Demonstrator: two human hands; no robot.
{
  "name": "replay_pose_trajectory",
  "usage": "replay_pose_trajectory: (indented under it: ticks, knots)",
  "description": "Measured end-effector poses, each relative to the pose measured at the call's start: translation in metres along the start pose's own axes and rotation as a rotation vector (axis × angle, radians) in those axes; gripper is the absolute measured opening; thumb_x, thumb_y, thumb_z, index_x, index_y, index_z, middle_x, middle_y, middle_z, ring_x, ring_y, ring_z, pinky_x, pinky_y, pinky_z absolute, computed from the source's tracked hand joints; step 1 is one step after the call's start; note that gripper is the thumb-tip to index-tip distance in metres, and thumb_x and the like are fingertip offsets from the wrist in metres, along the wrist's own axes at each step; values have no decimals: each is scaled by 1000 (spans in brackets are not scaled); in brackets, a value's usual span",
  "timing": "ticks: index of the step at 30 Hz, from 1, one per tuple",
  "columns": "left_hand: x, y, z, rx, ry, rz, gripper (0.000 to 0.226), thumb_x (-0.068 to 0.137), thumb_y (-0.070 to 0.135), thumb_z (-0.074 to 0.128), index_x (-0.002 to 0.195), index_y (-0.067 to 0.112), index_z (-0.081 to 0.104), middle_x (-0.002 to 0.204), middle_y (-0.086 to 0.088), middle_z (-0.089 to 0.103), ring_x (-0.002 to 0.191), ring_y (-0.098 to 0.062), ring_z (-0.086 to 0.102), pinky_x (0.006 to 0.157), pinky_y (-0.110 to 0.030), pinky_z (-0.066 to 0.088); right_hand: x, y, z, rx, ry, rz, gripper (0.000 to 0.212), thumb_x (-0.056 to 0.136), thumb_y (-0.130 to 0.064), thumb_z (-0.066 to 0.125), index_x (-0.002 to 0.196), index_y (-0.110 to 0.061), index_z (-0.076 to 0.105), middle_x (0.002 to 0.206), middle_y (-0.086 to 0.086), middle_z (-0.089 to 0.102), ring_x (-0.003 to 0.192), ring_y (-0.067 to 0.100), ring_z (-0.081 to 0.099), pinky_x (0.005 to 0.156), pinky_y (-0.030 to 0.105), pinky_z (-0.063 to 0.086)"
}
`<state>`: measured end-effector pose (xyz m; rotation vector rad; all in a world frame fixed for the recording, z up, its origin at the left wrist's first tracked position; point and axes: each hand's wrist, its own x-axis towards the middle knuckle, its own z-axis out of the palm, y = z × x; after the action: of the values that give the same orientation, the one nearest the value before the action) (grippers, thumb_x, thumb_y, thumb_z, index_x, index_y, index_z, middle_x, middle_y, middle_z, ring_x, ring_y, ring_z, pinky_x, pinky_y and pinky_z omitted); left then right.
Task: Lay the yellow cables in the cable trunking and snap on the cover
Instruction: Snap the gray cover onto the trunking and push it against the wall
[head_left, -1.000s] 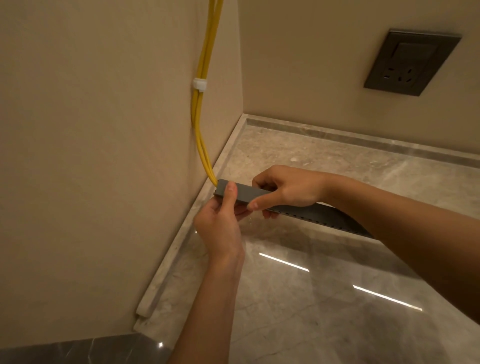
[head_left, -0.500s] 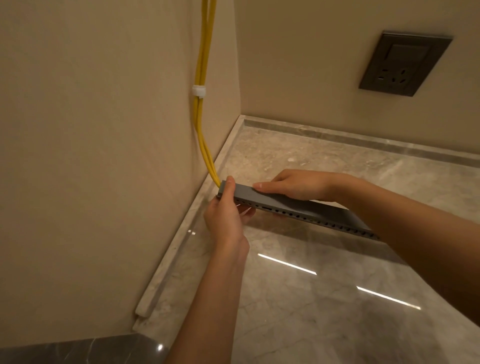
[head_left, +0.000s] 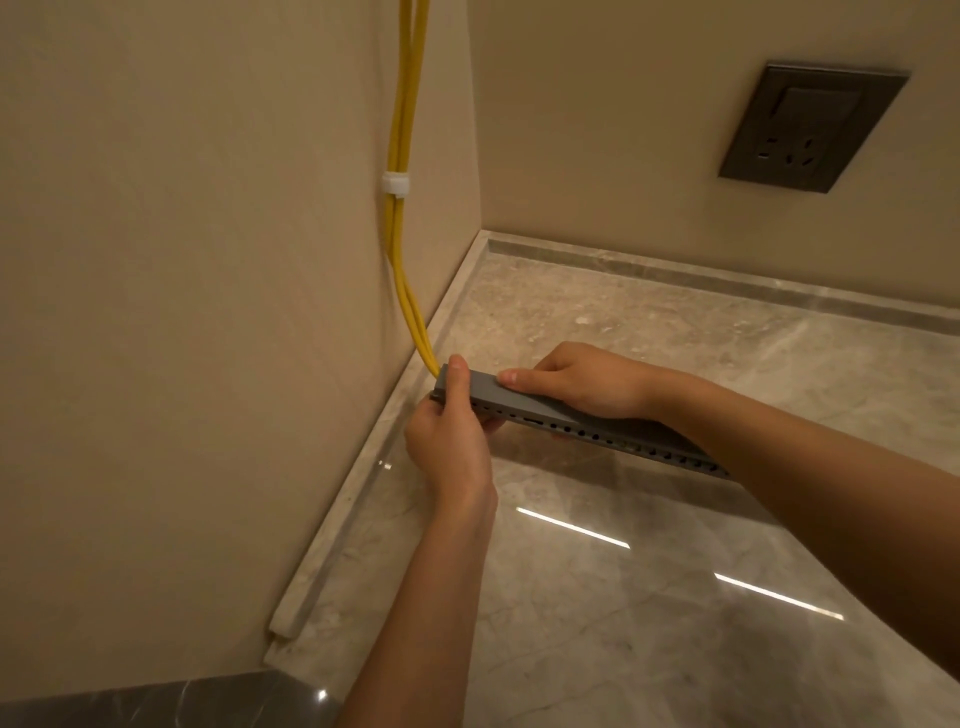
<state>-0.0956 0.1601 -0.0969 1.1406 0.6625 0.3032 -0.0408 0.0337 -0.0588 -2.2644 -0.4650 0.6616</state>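
Two bare arms, uncovered from fingertips to the frame's edge. Left hand (head_left: 449, 441) and right hand (head_left: 582, 382) bare as well. Left forearm (head_left: 415, 597) slim and smooth, narrowing at the wrist. Right forearm (head_left: 805, 467) larger in view, smooth, shaded along its lower side. Short, plain nails: a thumbnail (head_left: 457, 365) on the left hand, a fingernail (head_left: 508, 376) on the right hand. Light creases at the knuckles.
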Motion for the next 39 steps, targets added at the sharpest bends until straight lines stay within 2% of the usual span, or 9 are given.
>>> replay_pose_trajectory:
  ticks: [2,6,12,15,18,21,27,32,39]
  knots:
    - [-3,-5,1,21,-17,27,23,89,34,58,81,14,66,84,-6,70,78,-14,70,61,-28,57,1,1,3,-42,46,-24,61,89,-56,42,74,-3,70,59,4,61,44,1,51,48,12,41]
    - [-4,-6,3,-12,5,51,26,92,31,54,96,8,64,87,-6,68,80,-14,68,63,-28,57,-3,1,6,-185,88,-90,56,92,-52,41,75,-7,69,70,12,65,61,20,58,60,31,44]
    - [1,-2,7,-67,6,-35,23,92,32,54,81,15,64,81,-4,67,78,-14,67,54,-26,54,-27,17,-5,-317,74,-112,44,91,-51,43,80,-15,64,64,1,57,57,13,49,56,30,37]
    - [4,2,9,-96,13,-100,21,91,33,57,81,15,63,83,-4,66,85,-19,66,53,-26,54,-42,30,-22,-229,-13,27,46,88,-56,44,78,-18,67,71,-1,64,68,15,57,68,31,44]
    - [0,6,9,-171,-7,-182,19,88,35,61,82,17,63,85,-2,66,82,-15,65,51,-23,53,-55,42,-38,-72,-111,139,41,85,-56,49,77,-22,71,72,-10,69,68,7,62,71,24,45]
    - [-10,8,9,-227,-51,-302,14,83,31,67,85,18,62,90,-1,67,81,-12,64,55,-23,52,-59,49,-42,80,-152,136,38,83,-49,56,88,-15,73,79,-2,73,70,10,65,71,24,47]
    - [-46,-7,13,-111,-312,-476,25,81,18,69,103,10,62,104,-11,69,92,-21,67,63,-27,58,-54,52,-35,221,-204,172,36,71,-46,68,79,-12,72,75,4,69,69,17,62,66,27,47]
    - [-59,-15,23,-72,-307,-457,32,81,23,70,106,4,63,101,-14,70,90,-20,69,72,-30,58,-55,54,-31,278,-228,131,36,61,-51,71,71,-17,67,70,-1,65,67,12,58,66,25,45]
    - [-59,-16,28,-59,-247,-371,30,79,22,71,101,2,65,88,-9,70,74,-13,69,58,-22,55,-54,56,-30,328,-217,63,30,66,-47,68,64,-18,61,61,-5,60,59,9,54,60,21,42]
